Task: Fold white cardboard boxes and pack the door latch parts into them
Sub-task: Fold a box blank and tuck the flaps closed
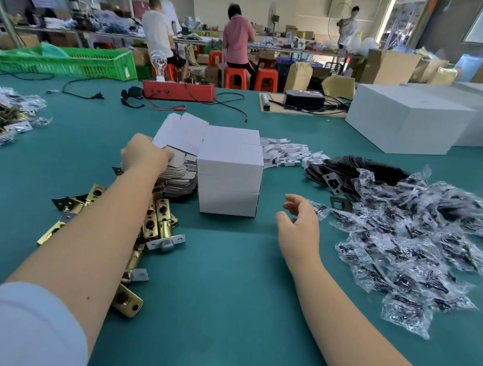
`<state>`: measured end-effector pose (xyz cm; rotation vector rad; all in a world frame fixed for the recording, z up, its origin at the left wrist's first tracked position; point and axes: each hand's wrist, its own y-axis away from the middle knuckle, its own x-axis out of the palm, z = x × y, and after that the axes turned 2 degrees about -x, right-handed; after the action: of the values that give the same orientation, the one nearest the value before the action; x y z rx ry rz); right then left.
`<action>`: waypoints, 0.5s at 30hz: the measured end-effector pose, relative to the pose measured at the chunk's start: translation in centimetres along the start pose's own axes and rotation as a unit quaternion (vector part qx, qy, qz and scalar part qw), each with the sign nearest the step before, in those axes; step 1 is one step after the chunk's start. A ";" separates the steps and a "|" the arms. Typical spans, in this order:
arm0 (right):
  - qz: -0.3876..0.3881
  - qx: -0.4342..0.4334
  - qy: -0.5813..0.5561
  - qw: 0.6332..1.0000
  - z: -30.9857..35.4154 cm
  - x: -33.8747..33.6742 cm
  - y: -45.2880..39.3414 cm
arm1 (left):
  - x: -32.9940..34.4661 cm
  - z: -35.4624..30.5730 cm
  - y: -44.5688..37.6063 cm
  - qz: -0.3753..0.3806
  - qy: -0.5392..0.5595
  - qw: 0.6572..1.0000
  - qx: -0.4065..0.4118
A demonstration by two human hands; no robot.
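Left hand point(145, 155) gripping flat box blank point(179, 134), tilted upward, right hand point(299, 223) relaxed

Bare green mat point(226, 264) between latch pile point(154, 223) left and bagged parts point(413, 243) right; stacked white boxes point(229, 177) dead ahead.

The left arm point(101, 232) is bare from the hand up to above the elbow, where a short, pale blue-grey sleeve point(30, 326) begins; the cloth is plain, smooth and loose, with a rounded hem and no print or seam showing. A few small dark moles dot the forearm well back from the fingers. The left hand point(144, 153) wears no ring, glove or watch. The right arm point(340, 304) is bare all the way from the fingers back to the frame edge, with no sleeve in sight. The right hand point(299, 226) is likewise unadorned: no ring, band or glove, wrist bare.
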<state>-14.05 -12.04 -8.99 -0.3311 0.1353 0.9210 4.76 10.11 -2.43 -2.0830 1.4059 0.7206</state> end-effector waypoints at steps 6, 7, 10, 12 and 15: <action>-0.016 0.068 -0.063 0.996 0.1 -0.3 0.0 | -1.0 -0.5 2.6 -0.040 0.274 0.961 0.006; -0.025 0.077 -0.080 0.993 0.2 -0.5 0.0 | -1.2 -0.4 3.4 -0.058 0.293 0.954 0.003; -0.054 0.113 -0.160 0.979 0.6 -1.1 0.0 | -2.0 -0.1 6.6 -0.111 0.378 0.919 0.002; -0.061 0.139 -0.225 0.962 0.9 -1.9 0.1 | -2.9 -0.1 9.0 -0.111 0.495 0.862 -0.007; -0.044 0.132 -0.218 0.966 1.1 -3.0 0.6 | -3.8 -0.5 12.5 -0.035 0.583 0.811 0.001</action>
<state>-16.31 -13.61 -7.36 0.1160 -0.1618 0.8569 -8.09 8.18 -1.06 -2.6441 1.8130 -0.8035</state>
